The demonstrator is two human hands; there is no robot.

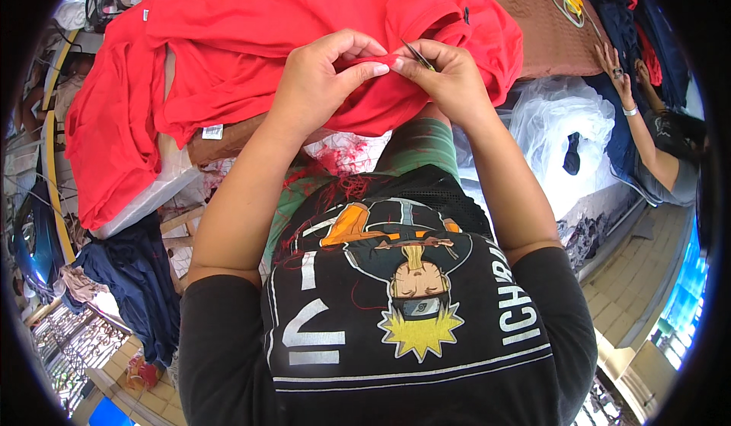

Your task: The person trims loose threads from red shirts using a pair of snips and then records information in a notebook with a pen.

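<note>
A red garment (320, 11) lies spread over the work surface and hangs toward my lap. My left hand (327, 72) is closed, pinching a fold of its cloth between thumb and fingertips. Right beside it, my right hand (445, 72) pinches the same fold. Thread snips (418, 56), slim and pointed, are tucked in the right hand with the tip angled up and left; their rear part is hidden by the fingers. White tags (212, 132) show on the red cloth at the left.
Red thread scraps (346, 159) cling to my lap. A brown padded surface (552, 41) extends under the garment. Clear plastic wrapping (560, 118) bunches at right, near another person's hand (614, 70). Dark blue cloth (133, 285) hangs at left. A yellow tape (569, 3) lies at upper right.
</note>
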